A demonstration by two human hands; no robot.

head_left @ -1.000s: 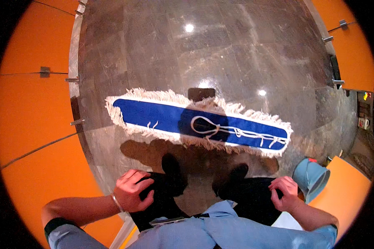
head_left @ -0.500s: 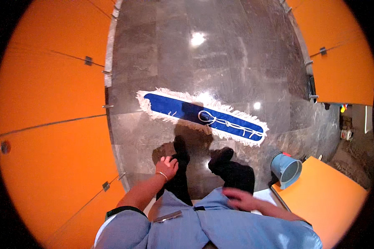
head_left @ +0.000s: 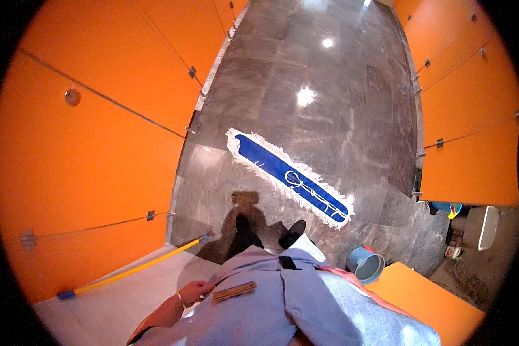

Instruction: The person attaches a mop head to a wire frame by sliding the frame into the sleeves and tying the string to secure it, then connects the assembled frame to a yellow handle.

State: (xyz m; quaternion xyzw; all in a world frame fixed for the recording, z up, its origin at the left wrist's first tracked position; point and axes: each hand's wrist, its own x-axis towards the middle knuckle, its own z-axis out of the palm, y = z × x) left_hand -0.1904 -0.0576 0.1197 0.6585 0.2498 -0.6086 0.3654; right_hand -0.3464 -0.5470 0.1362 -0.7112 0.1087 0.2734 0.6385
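Note:
A flat dust mop head (head_left: 265, 161) with white fringe, blue backing and white tie cords lies on the floor in front of my feet, touched by neither hand. My left hand (head_left: 193, 292) hangs low beside the hem of my blue shirt, fingers loosely curled, with nothing visible in them. My right arm runs down along the shirt's right side. Only a sliver of my right hand (head_left: 332, 270) shows at the shirt's edge, and its fingers are hidden. A blue-grey bucket (head_left: 365, 265) stands to my right.
Orange partitions (head_left: 98, 167) line both sides of the dark tiled floor (head_left: 259, 75). At the left, a yellow pole (head_left: 135, 268) with a blue end slants across the pale floor. An orange panel (head_left: 424, 300) sits beside the bucket. A white basin-like thing (head_left: 488, 228) is at the far right.
My view has swung, bringing the yellow pole into sight. My left hand is now lower, by the shirt. My right hand, earlier in front of my thigh, is mostly hidden. The mop head remains on the floor.

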